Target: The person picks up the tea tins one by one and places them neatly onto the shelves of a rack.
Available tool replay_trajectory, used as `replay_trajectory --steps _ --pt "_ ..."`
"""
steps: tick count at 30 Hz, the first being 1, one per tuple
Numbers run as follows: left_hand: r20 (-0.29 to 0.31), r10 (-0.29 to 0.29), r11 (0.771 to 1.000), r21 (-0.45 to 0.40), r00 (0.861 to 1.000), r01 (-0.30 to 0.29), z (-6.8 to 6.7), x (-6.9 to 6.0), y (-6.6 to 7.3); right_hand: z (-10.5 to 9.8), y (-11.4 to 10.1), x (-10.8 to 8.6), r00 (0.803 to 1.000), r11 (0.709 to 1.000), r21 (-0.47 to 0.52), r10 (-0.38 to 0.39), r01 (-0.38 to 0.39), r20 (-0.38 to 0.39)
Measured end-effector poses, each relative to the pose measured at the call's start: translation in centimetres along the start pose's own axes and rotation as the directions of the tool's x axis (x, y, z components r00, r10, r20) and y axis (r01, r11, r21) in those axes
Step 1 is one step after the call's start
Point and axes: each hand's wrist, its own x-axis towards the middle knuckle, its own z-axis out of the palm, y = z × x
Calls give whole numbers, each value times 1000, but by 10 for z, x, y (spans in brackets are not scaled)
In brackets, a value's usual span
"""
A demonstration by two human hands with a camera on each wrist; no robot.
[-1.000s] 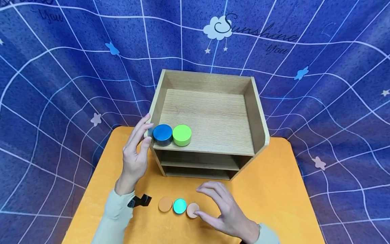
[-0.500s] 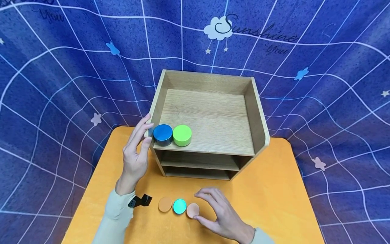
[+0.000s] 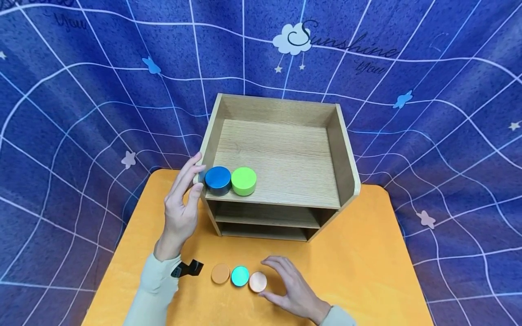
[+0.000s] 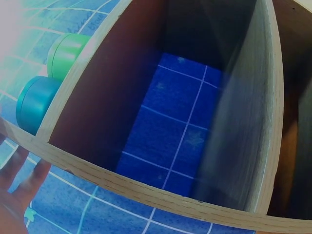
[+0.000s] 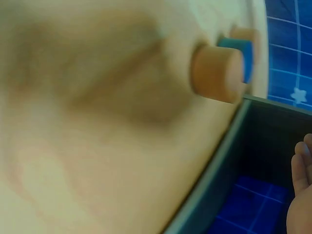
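Note:
A wooden shelf unit [image 3: 281,149] carries a blue round lid [image 3: 218,180] and a green one [image 3: 244,181] side by side at its front left corner. My left hand [image 3: 181,213] rests on the unit's left side wall, fingers extended. On the table lie three small round pieces in a row: orange [image 3: 220,274], turquoise [image 3: 240,276] and pale pink [image 3: 258,282]. Just right of the pink piece is my right hand [image 3: 294,290], thumb and fingers spread apart, holding nothing. In the right wrist view the pink piece [image 5: 214,73] stands nearest, the turquoise piece [image 5: 248,58] behind it.
Two lower compartments [image 3: 267,215] open at the unit's front. An orange cloth [image 3: 363,253] covers the table, and a blue patterned curtain [image 3: 261,50] hangs behind and on both sides. A black strap device [image 3: 187,269] is on my left wrist.
My right hand has drawn slightly down and back, so the thumb no longer overlaps the pink piece. My left hand and the lids on the unit keep their places.

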Motion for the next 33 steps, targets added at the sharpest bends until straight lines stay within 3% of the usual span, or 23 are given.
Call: replay_trajectory --steps 10,22,33 --pt "0 -9 1000 -3 1000 9 1 2 4 29 19 -19 986 994 22 101 -105 134" --pt "-10 6 1000 -15 1000 -6 2 8 21 46 25 -25 970 984 44 164 -175 179" --pt "-7 -9 1000 -3 1000 9 2 -1 -1 61 32 -30 971 984 28 167 -174 172"
